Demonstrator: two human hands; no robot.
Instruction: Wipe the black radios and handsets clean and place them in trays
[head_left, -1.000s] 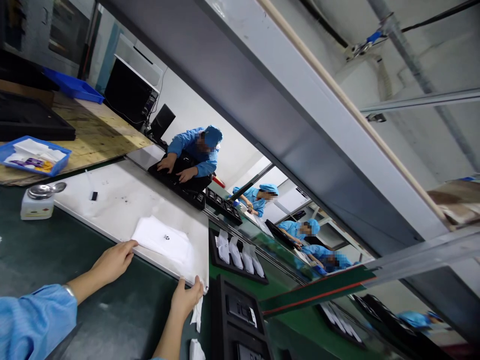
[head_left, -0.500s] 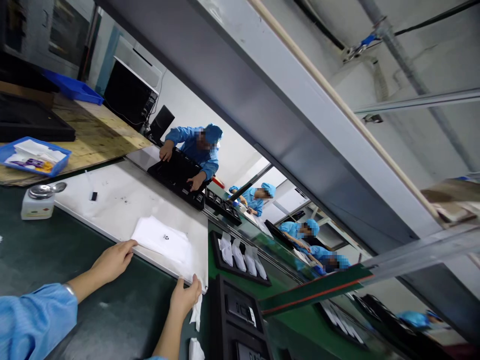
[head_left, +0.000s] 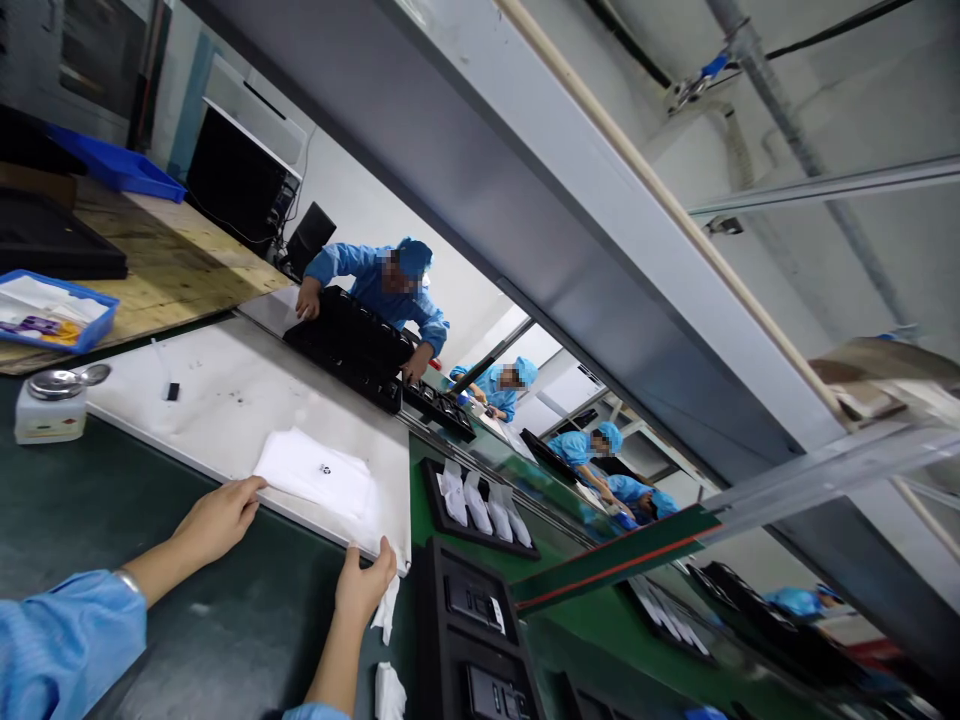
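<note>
My left hand [head_left: 217, 517] grips the near left corner of a stack of white plastic bags [head_left: 319, 477] lying on a white board [head_left: 225, 395]. My right hand [head_left: 364, 587] holds the near right corner of the same stack at the board's edge, fingers curled over it. A small dark mark shows on the top bag. Both my sleeves are light blue.
A black tray [head_left: 469, 630] stands right of my right hand; another black tray with white packets [head_left: 476, 505] lies on the green conveyor. A small scale [head_left: 52, 405] and a blue bin [head_left: 52, 310] are at the left. A co-worker lifts a black tray [head_left: 349, 345]; others work further along.
My hands have hardly moved on the bag stack. The co-worker across has lifted and shifted the black tray. The view has drifted slightly.
</note>
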